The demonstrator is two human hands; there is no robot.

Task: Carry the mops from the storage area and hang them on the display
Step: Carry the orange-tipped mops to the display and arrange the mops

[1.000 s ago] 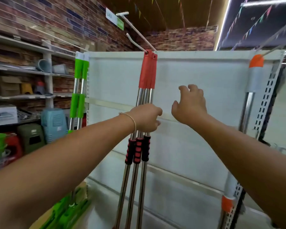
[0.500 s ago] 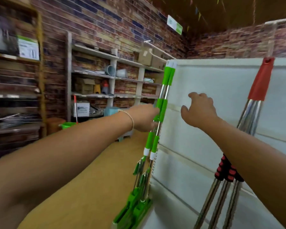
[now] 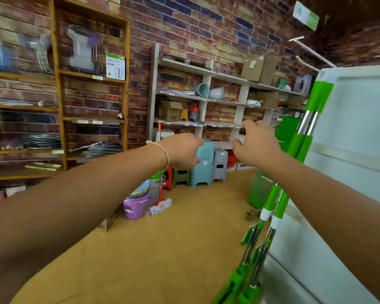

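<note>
Two green-handled mops (image 3: 303, 137) hang at the left edge of the white display panel (image 3: 355, 132), on the right of the view. My right hand (image 3: 256, 145) floats in the air just left of them, fingers spread, holding nothing. My left hand (image 3: 183, 151) is further left at the same height, fingers loosely curled, nothing in it. A red-handled mop (image 3: 160, 167) leans among goods at the far shelves. The red mops on the panel are out of view.
White wall shelves (image 3: 184, 93) with boxes and pots stand ahead. Wooden shelves (image 3: 59, 95) line the left. Stacked plastic stools (image 3: 203, 167), a purple bucket (image 3: 135, 207) and a green wheeled bin (image 3: 260, 189) sit on the tan floor (image 3: 173, 249).
My view has swung left, away from the red mops on the display. My left hand let go of the red mop handles. Both hands now hang free in front of the storage shelves.
</note>
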